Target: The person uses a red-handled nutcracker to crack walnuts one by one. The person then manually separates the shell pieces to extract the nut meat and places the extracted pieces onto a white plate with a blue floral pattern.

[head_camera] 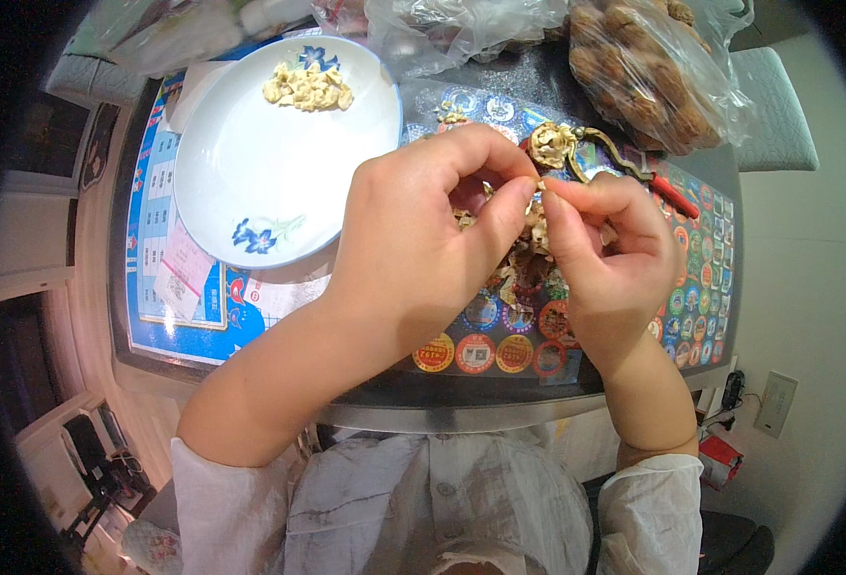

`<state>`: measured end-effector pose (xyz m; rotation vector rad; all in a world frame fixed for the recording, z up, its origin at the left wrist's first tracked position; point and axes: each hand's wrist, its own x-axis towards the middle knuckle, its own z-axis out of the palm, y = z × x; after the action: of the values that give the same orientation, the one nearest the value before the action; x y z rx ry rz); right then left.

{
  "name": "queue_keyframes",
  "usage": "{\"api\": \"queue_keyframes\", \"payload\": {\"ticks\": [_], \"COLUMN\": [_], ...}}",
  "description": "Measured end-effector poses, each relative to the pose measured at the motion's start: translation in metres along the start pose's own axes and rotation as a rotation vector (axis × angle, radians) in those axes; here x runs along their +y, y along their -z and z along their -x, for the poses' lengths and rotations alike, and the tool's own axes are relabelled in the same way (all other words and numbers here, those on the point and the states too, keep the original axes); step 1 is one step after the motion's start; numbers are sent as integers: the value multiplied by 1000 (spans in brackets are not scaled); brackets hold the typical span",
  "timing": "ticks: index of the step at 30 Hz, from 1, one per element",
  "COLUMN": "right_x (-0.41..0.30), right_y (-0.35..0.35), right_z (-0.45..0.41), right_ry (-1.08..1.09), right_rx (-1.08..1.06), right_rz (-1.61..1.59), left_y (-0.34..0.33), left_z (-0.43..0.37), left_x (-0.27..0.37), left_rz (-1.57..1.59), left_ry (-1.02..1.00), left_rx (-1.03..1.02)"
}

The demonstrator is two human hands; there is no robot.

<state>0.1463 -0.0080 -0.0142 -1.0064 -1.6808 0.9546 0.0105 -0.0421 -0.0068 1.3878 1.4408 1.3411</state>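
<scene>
A tiny pale piece of nut kernel [541,185] is pinched between the fingertips of both my hands. My left hand [423,215] has its thumb and forefinger on one side of it; my right hand [613,244] grips it from the other. Beneath them lie broken walnut shells and skins [510,277], partly hidden by my fingers. Just beyond my fingertips, an opened walnut [552,145] rests by a metal nutcracker with a red handle [674,195]. Left of my left hand stands a white plate [250,158] with blue flowers, holding a small heap of pale kernel pieces [309,88].
A clear plastic bag of whole walnuts [624,65] sits at the far right. More plastic bags [459,29] line the back. Stickers [474,352] and printed sheets [171,280] cover the dark table, whose front edge [459,417] is close to my body. A padded chair [775,108] stands beyond.
</scene>
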Motion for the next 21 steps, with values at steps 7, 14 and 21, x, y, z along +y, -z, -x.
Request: {"api": "queue_keyframes", "payload": {"ticks": [7,14,21], "right_x": [2,1,11], "right_y": [11,20,-17], "right_z": [-7,-38,-83], "right_ry": [-476,-407,-45], "right_rx": [-204,-334,-423], "right_rz": [-674,-279,482], "left_y": [-1,-2,-2], "left_z": [-1,2,1], "left_x": [-3,-3,-8], "left_rz": [-42,-548,-644], "left_ry": [-49,-177,-354], "left_rx": [1,-226,-239]}}
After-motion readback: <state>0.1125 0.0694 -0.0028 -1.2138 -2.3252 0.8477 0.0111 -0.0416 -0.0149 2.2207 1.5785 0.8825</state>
